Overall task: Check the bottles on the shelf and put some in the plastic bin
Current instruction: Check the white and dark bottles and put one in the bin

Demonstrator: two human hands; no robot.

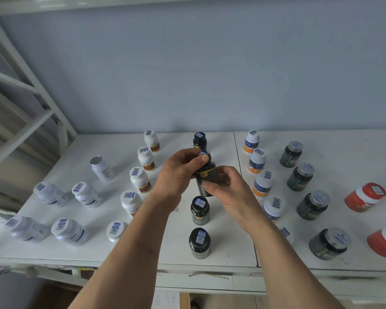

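White and wide, the shelf (80, 152) sits in front of a pale blue wall (187, 74), with rows of bottles standing on it. We hold one dark bottle (206, 175) up above the shelf, in the middle of the dark row. It is black with a gold band and a black cap with a blue sticker. It stands nearly upright, its long way going up and down, cap end up and leaning a little away from us. Our left hand (178, 172) curls its fingers around the cap. Our right hand (227, 186) grips the bottle's body lower down.
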